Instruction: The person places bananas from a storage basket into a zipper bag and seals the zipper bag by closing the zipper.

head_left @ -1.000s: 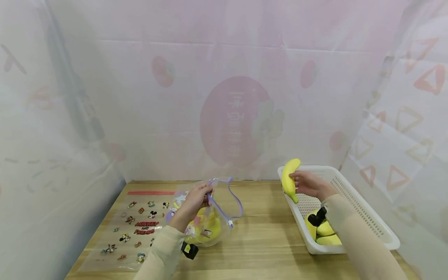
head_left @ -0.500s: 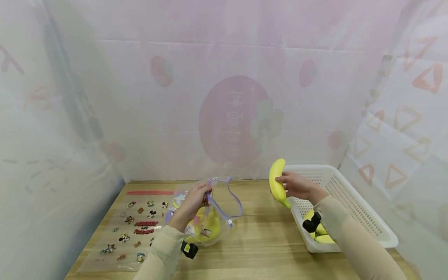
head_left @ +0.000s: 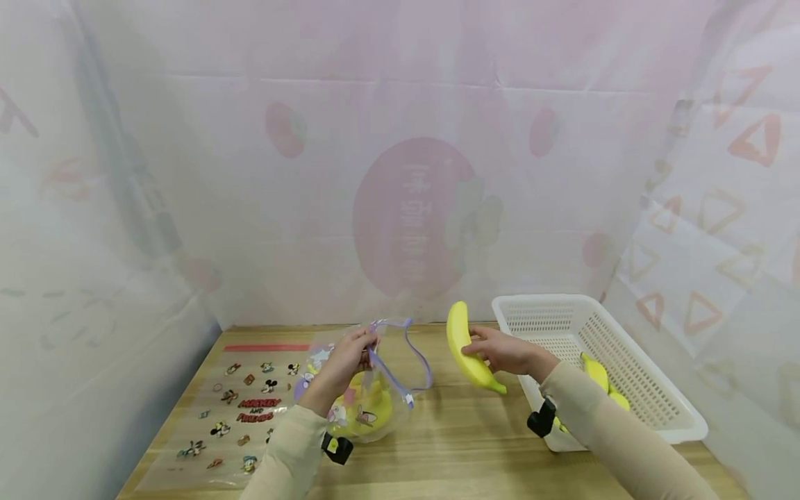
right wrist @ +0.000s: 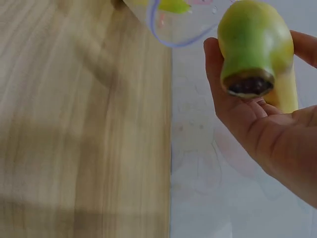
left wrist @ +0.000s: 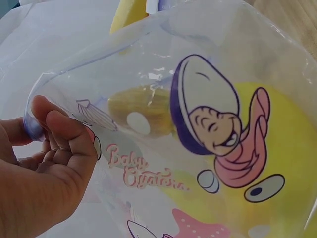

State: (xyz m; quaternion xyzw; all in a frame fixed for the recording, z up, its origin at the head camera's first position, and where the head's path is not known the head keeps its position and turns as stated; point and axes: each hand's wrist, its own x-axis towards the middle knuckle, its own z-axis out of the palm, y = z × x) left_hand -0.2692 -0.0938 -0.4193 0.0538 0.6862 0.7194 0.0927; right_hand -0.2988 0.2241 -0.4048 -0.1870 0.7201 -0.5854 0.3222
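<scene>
Apparently, work is partway | left hand (head_left: 340, 362) pinches the clear bag (head_left: 339, 415) at its edge, yellow pieces (head_left: 376, 411) already inside | right hand (head_left: 505, 353) grips one banana (head_left: 459, 335) between bag and white basket (head_left: 632, 364), outside both | other bananas (head_left: 595, 372) are left in basket; printed bag (head_left: 256, 401) lies flat

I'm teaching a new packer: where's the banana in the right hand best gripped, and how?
Probably pinched round the middle: the banana is long, curved and tilted, both ends clear. Come from the side facing the white basket, where the right hand is.
</scene>
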